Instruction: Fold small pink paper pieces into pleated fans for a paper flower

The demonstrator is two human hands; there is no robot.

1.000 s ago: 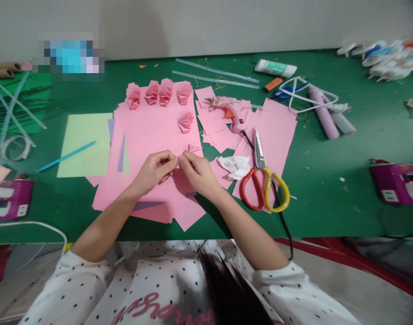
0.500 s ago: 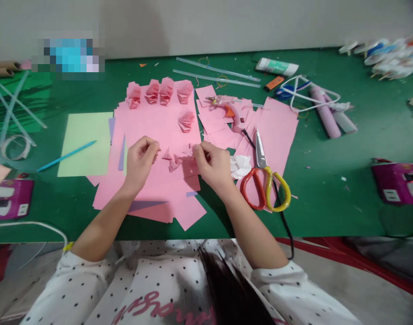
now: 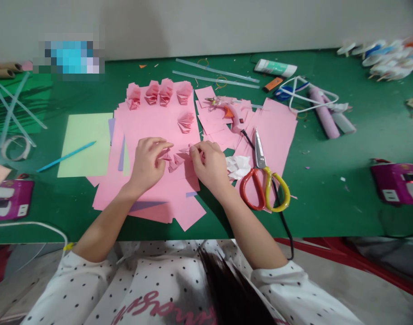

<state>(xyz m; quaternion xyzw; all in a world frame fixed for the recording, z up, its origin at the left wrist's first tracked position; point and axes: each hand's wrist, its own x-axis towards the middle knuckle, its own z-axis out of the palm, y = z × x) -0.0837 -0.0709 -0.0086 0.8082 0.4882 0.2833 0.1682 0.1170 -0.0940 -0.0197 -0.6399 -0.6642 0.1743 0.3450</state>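
Observation:
My left hand point(image 3: 148, 163) is over the pink paper stack point(image 3: 155, 124), fingers stretched out and apart, beside small folded pink paper pieces point(image 3: 174, 163). To their right my right hand point(image 3: 209, 164) is closed in a pinch on a folded pink paper piece point(image 3: 185, 149), partly hidden by the fingers. Above the hands lies a fan-folded pink paper point(image 3: 186, 122). Several similar pleated pink papers point(image 3: 166, 92) line the stack's far edge.
Right of the stack lie a pink glue gun point(image 3: 234, 113), scissors point(image 3: 260, 167) with red and yellow handles, and crumpled white tissue point(image 3: 238, 167). On the left, a blue pencil point(image 3: 67, 156) rests on pale green paper point(image 3: 86, 128). Clear glue sticks point(image 3: 216, 79) lie at the back.
My left hand has moved right, toward the folded pieces, and its fingers have opened from a pinch. My right hand has shifted slightly left, still pinched.

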